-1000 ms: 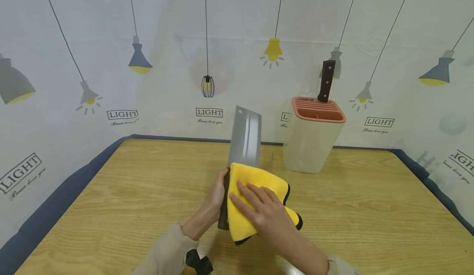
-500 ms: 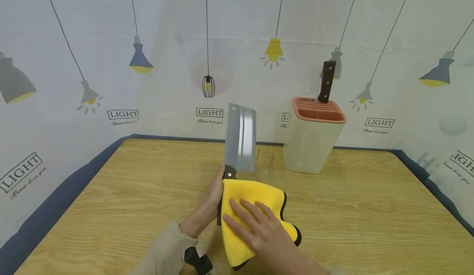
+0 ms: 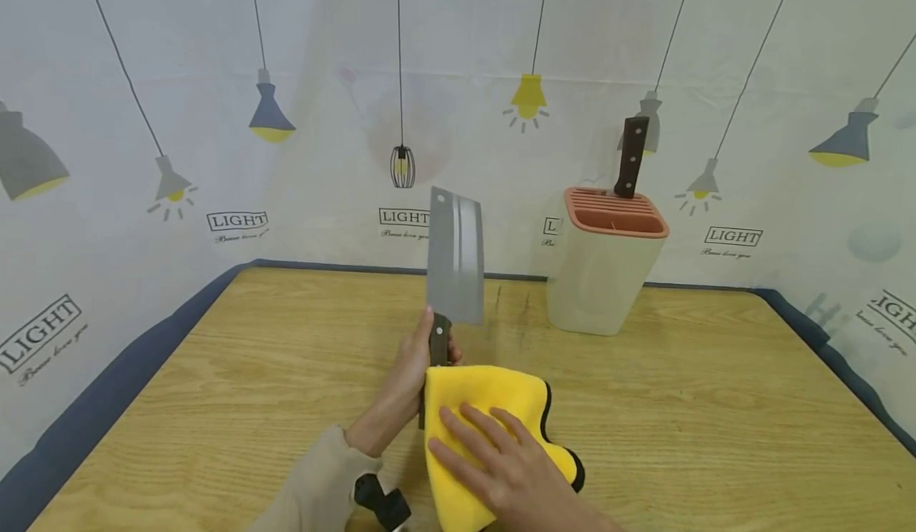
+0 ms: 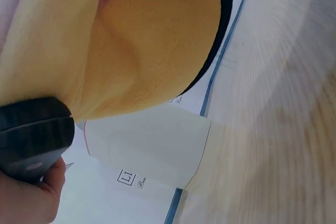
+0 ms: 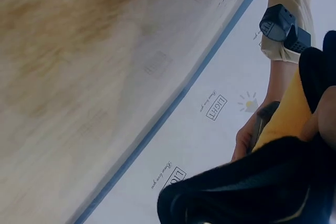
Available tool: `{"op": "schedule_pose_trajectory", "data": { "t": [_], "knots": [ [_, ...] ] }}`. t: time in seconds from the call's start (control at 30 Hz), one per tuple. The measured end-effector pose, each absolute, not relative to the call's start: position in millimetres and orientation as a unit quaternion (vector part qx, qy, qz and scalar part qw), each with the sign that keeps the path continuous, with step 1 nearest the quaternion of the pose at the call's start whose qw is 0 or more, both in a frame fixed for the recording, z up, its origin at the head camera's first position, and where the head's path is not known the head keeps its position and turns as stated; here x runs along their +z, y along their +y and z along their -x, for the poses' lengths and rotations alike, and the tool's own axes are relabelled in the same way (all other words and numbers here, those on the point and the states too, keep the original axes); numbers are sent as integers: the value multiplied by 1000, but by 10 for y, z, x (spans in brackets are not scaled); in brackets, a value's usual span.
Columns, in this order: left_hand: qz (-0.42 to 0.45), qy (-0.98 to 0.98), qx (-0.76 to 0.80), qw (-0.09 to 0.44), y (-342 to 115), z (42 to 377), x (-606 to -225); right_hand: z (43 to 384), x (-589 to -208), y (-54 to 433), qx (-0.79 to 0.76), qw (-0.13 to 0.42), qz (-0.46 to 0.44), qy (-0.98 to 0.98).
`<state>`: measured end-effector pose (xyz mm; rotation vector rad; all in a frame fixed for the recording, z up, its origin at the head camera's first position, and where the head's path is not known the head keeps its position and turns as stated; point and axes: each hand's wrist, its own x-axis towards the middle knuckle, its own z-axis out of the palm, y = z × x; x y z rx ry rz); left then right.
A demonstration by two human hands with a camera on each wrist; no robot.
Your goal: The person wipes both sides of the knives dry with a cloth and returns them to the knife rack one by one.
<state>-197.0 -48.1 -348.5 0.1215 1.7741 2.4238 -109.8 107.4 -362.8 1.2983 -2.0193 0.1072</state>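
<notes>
A cleaver (image 3: 455,258) stands blade up in the head view, a hole in its top corner. My left hand (image 3: 411,369) grips its dark riveted handle (image 3: 439,341), thumb along the side and fingertips showing on the far side. A yellow cloth (image 3: 494,389) with black edging covers the lower handle. My right hand (image 3: 508,460) holds the cloth there, its fingers spread across the top; the thumb is hidden from the head view. In the left wrist view the handle's dark end (image 4: 39,135) pokes out beneath the yellow cloth (image 4: 152,40). The right wrist view shows the cloth's dark underside (image 5: 241,182).
A cream knife block (image 3: 594,285) with an orange slotted top stands at the back right of the wooden table (image 3: 701,405). One dark-handled knife (image 3: 631,157) sticks up from it. White lamp-print sheeting (image 3: 322,110) surrounds the table. A black device (image 3: 382,502) is at the left wrist.
The right hand and cloth have slid down toward the handle's lower end, uncovering the handle's top and the blade's base. The cleaver has shifted slightly left and up, with the left hand still gripping.
</notes>
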Motion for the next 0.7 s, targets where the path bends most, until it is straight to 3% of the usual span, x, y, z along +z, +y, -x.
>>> {"op": "schedule_pose_trajectory", "data": {
  "t": [0.33,0.7],
  "knots": [
    [-64,658,749,42,-510,1960,-3453,1091,-3585,1127,21,357,-497,-790],
    [-81,752,653,35,-536,1940,-3444,1162,-3483,1212,26,400,-441,-803]
  ]
}}
